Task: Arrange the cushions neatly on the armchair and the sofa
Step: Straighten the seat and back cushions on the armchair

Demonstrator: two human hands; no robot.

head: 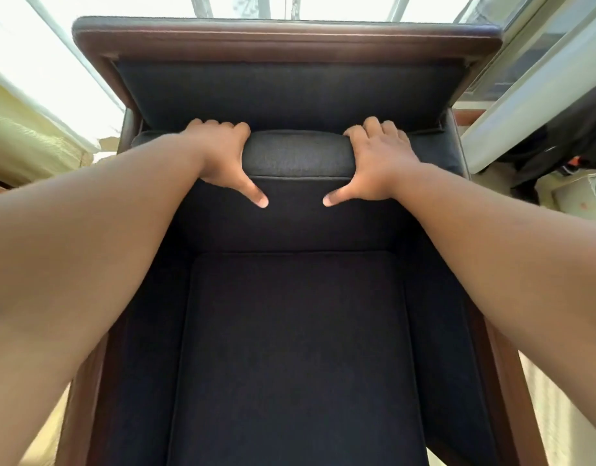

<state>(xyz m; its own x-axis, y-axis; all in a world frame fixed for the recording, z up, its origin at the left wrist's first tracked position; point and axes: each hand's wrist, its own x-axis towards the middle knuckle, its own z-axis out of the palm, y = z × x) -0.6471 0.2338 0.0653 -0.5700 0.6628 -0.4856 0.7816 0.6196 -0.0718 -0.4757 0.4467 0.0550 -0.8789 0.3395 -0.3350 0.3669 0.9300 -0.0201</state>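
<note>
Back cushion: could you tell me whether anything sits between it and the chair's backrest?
Nothing visible does. Both hands, left and right, grip the back cushion at its top edge, and only a bare dark gap shows between it and the backrest.

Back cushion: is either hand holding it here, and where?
Both. The left hand and right hand grip the top edge of the back cushion, fingers over the top, thumbs spread on its front face.

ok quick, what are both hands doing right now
left hand: closed over the top edge of the back cushion, thumb on its front
right hand: gripping the same cushion's top edge, likewise
</note>
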